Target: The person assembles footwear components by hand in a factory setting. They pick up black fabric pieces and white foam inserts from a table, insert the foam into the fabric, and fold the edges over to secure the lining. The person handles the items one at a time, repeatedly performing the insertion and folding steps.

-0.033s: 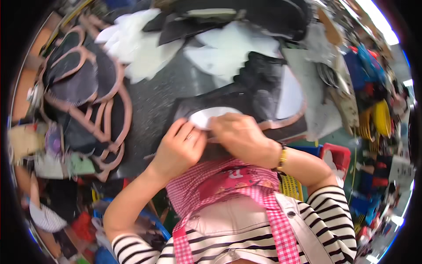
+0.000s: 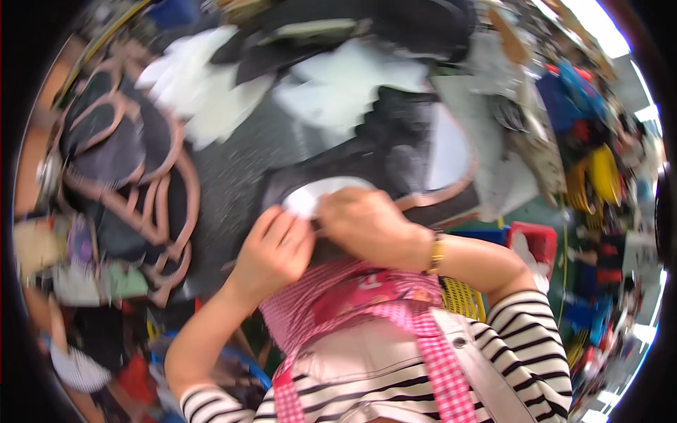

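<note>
A black shoe upper [image 2: 321, 163] with a scalloped edge lies flat in front of me. On its near part rests a thin white curved piece [image 2: 303, 201]. My left hand [image 2: 276, 247] pinches the left end of that piece, fingers closed. Just to the right, my right hand [image 2: 370, 224] is bent over the piece's near edge with its fingers closed on it; the fingertips are partly hidden and blurred. A second white piece [image 2: 449, 151] sits on the upper's right end, next to a pinkish edge strip [image 2: 451, 194].
The dark table [image 2: 229, 166] holds black parts with pinkish edging [image 2: 159, 211] on the left. Loose white pieces [image 2: 211, 84] and black pieces [image 2: 303, 46] lie at the back. A red bin [image 2: 532, 242] and a yellow basket [image 2: 462, 299] stand at the right below table level.
The whole view has shifted, so the table and hands appear slightly farther left. Both hands keep nearly the same place on the white curved piece.
</note>
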`<control>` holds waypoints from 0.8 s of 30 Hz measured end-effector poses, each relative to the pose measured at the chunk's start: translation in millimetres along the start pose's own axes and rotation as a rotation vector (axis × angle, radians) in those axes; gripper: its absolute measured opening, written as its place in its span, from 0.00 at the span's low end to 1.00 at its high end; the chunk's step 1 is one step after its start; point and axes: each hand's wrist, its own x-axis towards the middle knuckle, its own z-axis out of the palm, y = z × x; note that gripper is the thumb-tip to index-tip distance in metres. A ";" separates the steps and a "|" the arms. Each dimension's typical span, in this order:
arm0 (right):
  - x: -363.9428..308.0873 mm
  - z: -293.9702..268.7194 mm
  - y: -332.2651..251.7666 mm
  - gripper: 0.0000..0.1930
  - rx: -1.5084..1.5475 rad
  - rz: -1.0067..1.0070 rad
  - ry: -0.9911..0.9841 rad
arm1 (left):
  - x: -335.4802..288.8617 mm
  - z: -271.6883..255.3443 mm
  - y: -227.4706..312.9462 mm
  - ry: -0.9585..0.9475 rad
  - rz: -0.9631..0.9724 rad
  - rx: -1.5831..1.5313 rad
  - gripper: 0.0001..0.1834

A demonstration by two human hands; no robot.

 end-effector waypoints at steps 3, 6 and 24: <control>2.5 13.3 -2.8 0.05 0.008 0.011 -0.031 | 17.4 -4.5 -4.1 -0.024 0.109 0.055 0.11; -7.6 14.4 3.1 0.08 0.022 -0.070 0.157 | -0.2 -4.9 -10.2 -0.211 -0.128 -0.168 0.10; 65.1 -130.1 0.7 0.13 1.093 -0.568 -0.135 | 49.6 -115.9 4.5 -0.339 -0.626 -1.206 0.09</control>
